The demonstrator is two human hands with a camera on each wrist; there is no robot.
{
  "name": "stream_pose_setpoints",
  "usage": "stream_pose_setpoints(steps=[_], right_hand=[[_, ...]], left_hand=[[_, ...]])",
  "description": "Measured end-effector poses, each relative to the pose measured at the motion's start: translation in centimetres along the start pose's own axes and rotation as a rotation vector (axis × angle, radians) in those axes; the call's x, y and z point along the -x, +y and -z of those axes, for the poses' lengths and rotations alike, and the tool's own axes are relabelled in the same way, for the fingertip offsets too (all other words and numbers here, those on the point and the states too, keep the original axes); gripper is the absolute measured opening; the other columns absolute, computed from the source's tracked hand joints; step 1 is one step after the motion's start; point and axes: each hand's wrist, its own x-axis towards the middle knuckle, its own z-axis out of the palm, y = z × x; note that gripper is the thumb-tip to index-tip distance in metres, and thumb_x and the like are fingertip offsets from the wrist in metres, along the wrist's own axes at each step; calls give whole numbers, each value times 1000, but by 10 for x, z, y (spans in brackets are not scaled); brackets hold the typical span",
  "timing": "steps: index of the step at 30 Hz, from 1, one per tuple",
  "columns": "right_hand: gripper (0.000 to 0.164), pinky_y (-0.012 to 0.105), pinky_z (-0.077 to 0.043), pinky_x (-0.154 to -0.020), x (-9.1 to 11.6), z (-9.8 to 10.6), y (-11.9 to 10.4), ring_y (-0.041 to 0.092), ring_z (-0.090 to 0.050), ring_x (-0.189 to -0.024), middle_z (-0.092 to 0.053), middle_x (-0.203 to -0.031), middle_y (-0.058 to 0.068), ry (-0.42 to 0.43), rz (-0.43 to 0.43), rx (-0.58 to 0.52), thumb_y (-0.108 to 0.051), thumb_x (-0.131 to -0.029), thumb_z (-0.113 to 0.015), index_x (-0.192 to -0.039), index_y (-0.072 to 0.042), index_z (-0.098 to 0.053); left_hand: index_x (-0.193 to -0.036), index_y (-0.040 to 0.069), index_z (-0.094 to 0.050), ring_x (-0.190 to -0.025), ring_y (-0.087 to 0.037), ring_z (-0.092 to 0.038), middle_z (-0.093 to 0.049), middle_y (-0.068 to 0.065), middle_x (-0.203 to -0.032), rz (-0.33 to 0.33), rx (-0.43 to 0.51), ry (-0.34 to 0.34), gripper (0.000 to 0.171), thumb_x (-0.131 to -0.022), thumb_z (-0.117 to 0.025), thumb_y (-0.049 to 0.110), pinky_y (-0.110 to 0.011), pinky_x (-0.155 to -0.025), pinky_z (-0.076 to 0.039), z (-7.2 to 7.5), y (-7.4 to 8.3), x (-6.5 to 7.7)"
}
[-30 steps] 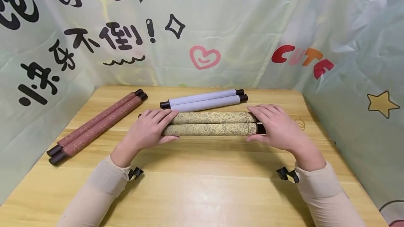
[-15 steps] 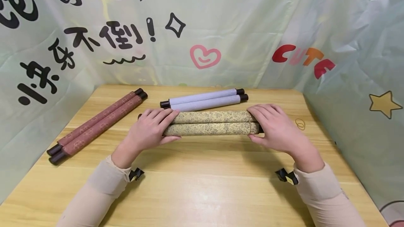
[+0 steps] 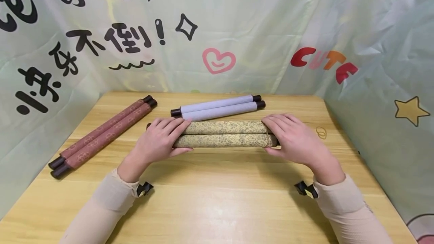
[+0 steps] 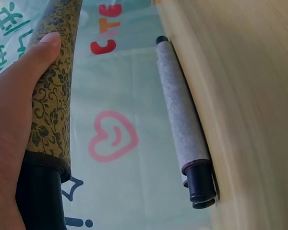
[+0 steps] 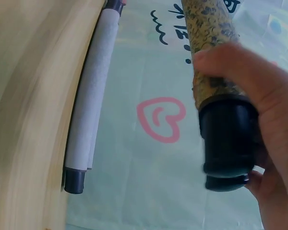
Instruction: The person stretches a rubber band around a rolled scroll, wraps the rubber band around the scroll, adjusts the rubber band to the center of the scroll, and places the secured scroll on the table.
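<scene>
A yellow scroll [image 3: 223, 134] with a dark floral pattern, rolled into two parallel rolls with black end knobs, is held level in front of the person. The left hand [image 3: 159, 138] grips its left end, fingers over the far roll and thumb at the near side. At the other end the right hand [image 3: 295, 138] grips likewise, mostly covering the black knob. A thin band [image 3: 267, 131] circles the rolls beside the right fingers. In the left wrist view, the left thumb [image 4: 45, 48] lies along the patterned cloth. The right wrist view shows the black knobs [image 5: 228, 139] near the palm.
Behind lies a lilac double-rolled scroll [image 3: 220, 110] with black knobs. A dark red one [image 3: 105, 134] lies slanted at left. Loose rubber bands [image 3: 321, 133] rest on the wooden table [image 3: 217, 206] at right. Printed cloth [image 3: 257, 29] surrounds the table's back and sides.
The right hand has shifted slightly inward over the yellow scroll's end, so less of its black knob shows. The left hand keeps its grip. The other scrolls have not moved.
</scene>
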Motion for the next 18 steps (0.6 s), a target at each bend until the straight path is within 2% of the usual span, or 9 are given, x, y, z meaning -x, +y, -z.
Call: stream_pose_setpoints(steps=[2,4,11,14,17,18], right_hand=[[78,52,-40,-101,0,0,-1,38,-55,-116,-61,-123,21,-8,11,-2,-61,-94,-46,-132,7,-50],[77,52,-40,-101,0,0,-1,38,-55,-116,-61,-123,21,-8,13,-3,-59,-93,-50,-132,7,-51],[84,51,-46,-97,-6,-3,-15,38,-58,-114,-61,-124,22,10,22,-22,-66,-95,-31,-132,7,-52],[81,50,-46,-97,-10,-4,-21,37,-59,-114,-62,-124,22,8,29,-26,-63,-91,-54,-132,7,-52],[88,50,-43,-101,-11,-2,-21,36,-57,-117,-60,-127,20,-19,-4,-35,-60,-78,-72,-135,5,-51],[92,51,-42,-101,-11,-1,-21,36,-56,-117,-60,-128,19,-30,-16,-41,-60,-75,-75,-136,4,-50]], left_hand=[[-134,2,-58,-101,-36,-62,-65,-15,-120,-4,-4,0,80,-94,-39,69,-51,-80,-50,1,0,-1],[-134,2,-58,-101,-35,-62,-65,-15,-120,-6,-9,-1,80,-94,-39,69,-50,-79,-50,1,1,-1],[-138,4,-55,-103,-35,-62,-65,-14,-122,-4,14,-31,80,-93,-40,69,-49,-80,-50,1,7,-3],[-137,4,-56,-103,-35,-63,-65,-13,-121,0,19,-40,80,-93,-40,69,-50,-81,-50,0,10,-5],[-137,5,-55,-104,-34,-63,-65,-13,-122,9,19,-46,81,-93,-38,70,-49,-81,-50,-1,11,-4],[-138,5,-55,-104,-34,-63,-65,-14,-122,10,19,-47,81,-93,-38,70,-49,-81,-50,-1,11,-4]])
